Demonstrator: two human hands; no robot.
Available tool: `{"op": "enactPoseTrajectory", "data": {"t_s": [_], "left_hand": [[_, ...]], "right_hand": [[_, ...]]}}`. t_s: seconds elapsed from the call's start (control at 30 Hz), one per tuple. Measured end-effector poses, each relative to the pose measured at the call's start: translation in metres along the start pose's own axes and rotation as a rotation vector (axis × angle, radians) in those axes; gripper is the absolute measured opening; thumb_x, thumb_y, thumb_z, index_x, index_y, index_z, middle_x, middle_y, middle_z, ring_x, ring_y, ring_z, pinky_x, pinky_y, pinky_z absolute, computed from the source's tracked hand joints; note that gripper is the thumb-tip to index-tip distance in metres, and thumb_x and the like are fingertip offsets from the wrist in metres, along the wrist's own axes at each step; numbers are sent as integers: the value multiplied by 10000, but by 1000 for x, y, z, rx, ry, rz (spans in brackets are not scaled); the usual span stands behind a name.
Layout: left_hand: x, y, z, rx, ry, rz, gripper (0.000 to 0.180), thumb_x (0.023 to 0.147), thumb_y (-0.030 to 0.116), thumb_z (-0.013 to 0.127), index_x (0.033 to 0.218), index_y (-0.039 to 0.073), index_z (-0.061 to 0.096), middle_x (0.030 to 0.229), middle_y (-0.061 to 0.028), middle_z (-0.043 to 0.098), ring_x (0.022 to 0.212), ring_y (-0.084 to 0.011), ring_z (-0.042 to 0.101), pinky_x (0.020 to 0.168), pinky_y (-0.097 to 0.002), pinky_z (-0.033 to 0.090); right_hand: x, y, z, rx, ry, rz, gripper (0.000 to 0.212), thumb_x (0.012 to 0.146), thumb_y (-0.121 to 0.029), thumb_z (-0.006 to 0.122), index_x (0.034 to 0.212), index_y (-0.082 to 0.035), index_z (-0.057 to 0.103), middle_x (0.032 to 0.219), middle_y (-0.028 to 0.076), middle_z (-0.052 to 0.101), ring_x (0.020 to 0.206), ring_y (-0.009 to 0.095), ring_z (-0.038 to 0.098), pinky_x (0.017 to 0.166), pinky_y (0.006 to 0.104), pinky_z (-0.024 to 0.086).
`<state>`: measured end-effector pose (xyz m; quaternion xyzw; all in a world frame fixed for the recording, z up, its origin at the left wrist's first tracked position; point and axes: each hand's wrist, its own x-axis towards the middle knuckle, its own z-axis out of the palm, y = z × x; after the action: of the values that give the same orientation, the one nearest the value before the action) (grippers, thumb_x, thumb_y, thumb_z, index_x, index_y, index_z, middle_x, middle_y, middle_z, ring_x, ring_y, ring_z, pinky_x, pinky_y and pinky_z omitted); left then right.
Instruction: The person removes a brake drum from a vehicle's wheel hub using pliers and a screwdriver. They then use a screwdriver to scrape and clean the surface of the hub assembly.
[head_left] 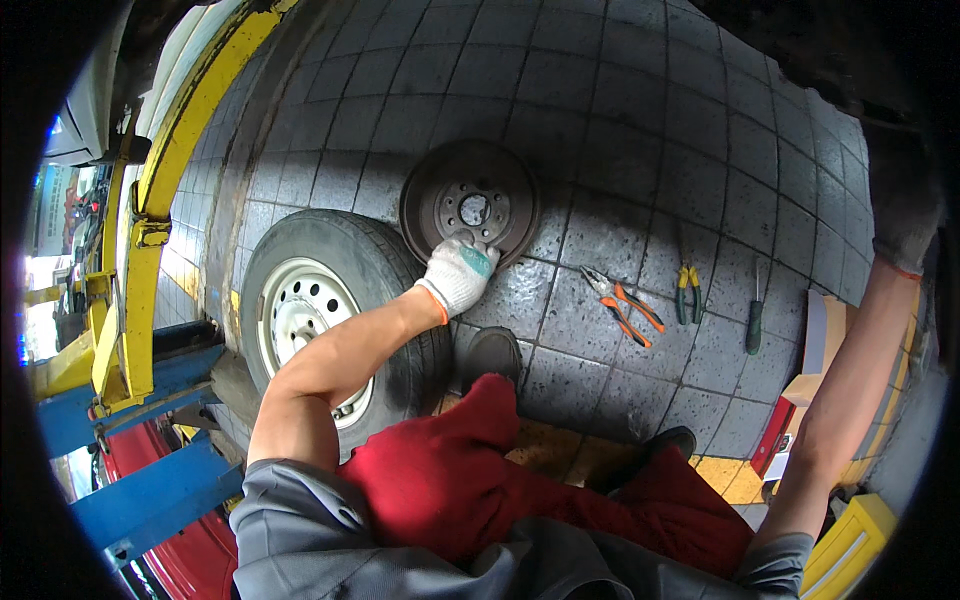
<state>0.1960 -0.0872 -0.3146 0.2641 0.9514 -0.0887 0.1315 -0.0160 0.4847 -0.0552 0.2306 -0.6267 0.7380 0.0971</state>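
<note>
the left hand [460, 272] has its fingers gripping the edge of a metal drum [499, 208], down on the floor [555, 335] by the wheel [333, 303]. both already look off. the right hand [905, 228] is dark: i can't tell its fingers or what's left.

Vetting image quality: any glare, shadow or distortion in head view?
Head view: seams between square grey floor tiles curve near the rim; same view: glare brightens tiles near the round dark metal brake part; same view: shadow darkens tiles right of it; same view: right hand in deep shade, detail unclear.
</note>
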Motion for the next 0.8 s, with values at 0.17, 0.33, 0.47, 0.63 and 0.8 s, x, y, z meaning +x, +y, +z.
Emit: {"op": "enactPoseTrajectory", "data": {"t_s": [0.17,0.33,0.47,0.63,0.8], "left_hand": [[-4,-14,-44,-286,9,-97,399,874,364,740,1072,29,653,949,-202,715,912,-374,712,791,-473,562],[3,-44,-122,-891,324,-483,522,975,417,679,1250,-27,646,1051,-241,738,999,-336,722,881,-418,547],[-22,-12,-182,-1682,463,-689,470,1051,308,626,1326,-72,594,1165,-149,718,1030,-211,692,922,-329,551],[-59,28,-207,-2322,516,-580,560,1058,429,568,1419,2,556,1334,-188,667,1198,-340,661,1047,-474,537],[-58,54,-205,-2543,541,-533,644,1054,542,501,1433,25,559,1380,-190,642,1238,-364,629,1077,-510,510]], "right_hand": [[-40,61,-13,134,-81,257,562,1104,-428,445,1590,-156,365,1615,153,407,1487,319,410,1240,476,350],[-88,128,26,-210,-130,658,601,1101,-496,434,1564,-113,425,1527,142,510,1312,258,528,1091,432,445],[-158,184,103,-642,-434,668,530,1109,-345,379,1543,-49,448,1497,193,533,1280,288,570,1083,397,455],[-217,189,214,911,-8,1282,590,1136,-404,320,1509,40,426,1577,221,442,1388,346,502,1197,447,391],[-207,99,241,984,271,1194,584,1093,-517,421,1506,-106,469,1524,106,497,1360,262,502,1153,428,436]]}}
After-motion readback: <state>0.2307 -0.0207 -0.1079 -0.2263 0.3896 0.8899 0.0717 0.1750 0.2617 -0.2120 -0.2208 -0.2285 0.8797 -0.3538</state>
